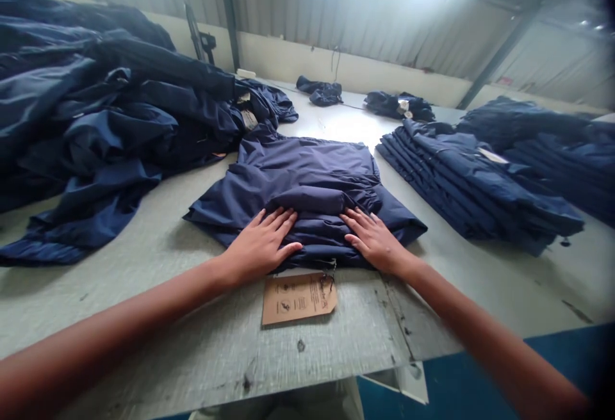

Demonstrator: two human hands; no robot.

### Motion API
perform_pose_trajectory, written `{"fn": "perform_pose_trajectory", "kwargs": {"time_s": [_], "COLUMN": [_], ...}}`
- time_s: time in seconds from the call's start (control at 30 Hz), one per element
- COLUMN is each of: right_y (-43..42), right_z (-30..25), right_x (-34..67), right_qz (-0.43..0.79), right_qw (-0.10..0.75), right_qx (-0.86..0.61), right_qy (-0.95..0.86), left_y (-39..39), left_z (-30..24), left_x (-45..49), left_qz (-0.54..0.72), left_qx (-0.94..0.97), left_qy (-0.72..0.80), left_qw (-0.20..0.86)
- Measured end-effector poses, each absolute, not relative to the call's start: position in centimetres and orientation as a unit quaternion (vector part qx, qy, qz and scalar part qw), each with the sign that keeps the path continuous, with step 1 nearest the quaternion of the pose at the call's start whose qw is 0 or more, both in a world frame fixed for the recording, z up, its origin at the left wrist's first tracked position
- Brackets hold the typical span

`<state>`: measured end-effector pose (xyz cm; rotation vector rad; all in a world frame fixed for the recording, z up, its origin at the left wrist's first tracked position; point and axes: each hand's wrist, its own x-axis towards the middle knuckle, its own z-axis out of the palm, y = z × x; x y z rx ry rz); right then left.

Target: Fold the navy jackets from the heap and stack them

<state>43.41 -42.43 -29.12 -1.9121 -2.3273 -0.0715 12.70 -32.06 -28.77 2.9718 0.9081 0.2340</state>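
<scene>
A navy blue jacket (307, 157), partly folded, lies on the table in front of me. My left hand (262, 241) presses flat on its near left part, fingers spread. On the near right part rests my right hand (372, 237), its fingers stretched out as well. Between the hands runs a rolled fold of the fabric. A brown cardboard tag (300, 298) on a dark string hangs from the near edge and lies on the table. Whether the garment has sleeves tucked inside is hidden.
A large loose heap of navy garments (96, 106) covers the left side. To the right stands a neat stack of folded garments (461, 177), with another pile (552, 138) behind it. Small navy bundles (319, 90) lie at the back. The table's near edge (288, 388) crosses the bottom.
</scene>
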Motion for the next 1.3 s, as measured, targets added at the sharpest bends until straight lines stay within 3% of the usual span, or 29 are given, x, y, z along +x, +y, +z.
{"fn": "perform_pose_trajectory", "kwargs": {"time_s": [0.13,0.27,0.5,0.77,1.0,1.23,1.3], "right_y": [-41.9,-39.7,-36.0,-35.9,-36.7,-37.7,-38.1], "right_z": [-27.7,-25.0,-29.0,-29.6,-28.6,-27.0,-26.8], "right_x": [43.0,41.0,40.8,41.5,41.3,41.5,41.4], "right_qz": [-0.048,-0.104,-0.042,0.014,-0.010,-0.077,-0.091], "right_qw": [0.085,0.144,0.074,0.101,0.188,0.295,0.305], "right_qx": [-0.630,-0.609,-0.587,-0.578,-0.563,-0.551,-0.561], "right_qy": [-0.771,-0.773,-0.805,-0.810,-0.805,-0.777,-0.764], "left_y": [-31.7,-31.0,-28.3,-28.2,-28.4,-29.8,-31.6], "left_z": [-25.6,-23.1,-28.6,-28.6,-28.8,-26.3,-25.2], "left_x": [13.5,16.1,18.5,18.2,18.1,16.8,16.5], "left_qz": [0.059,0.157,0.099,0.080,0.108,0.270,0.267], "left_qx": [0.959,0.945,0.964,0.965,0.961,0.943,0.954], "left_qy": [0.275,0.286,0.246,0.244,0.240,0.185,0.120], "left_qw": [0.012,-0.017,0.015,0.058,0.085,0.062,0.066]}}
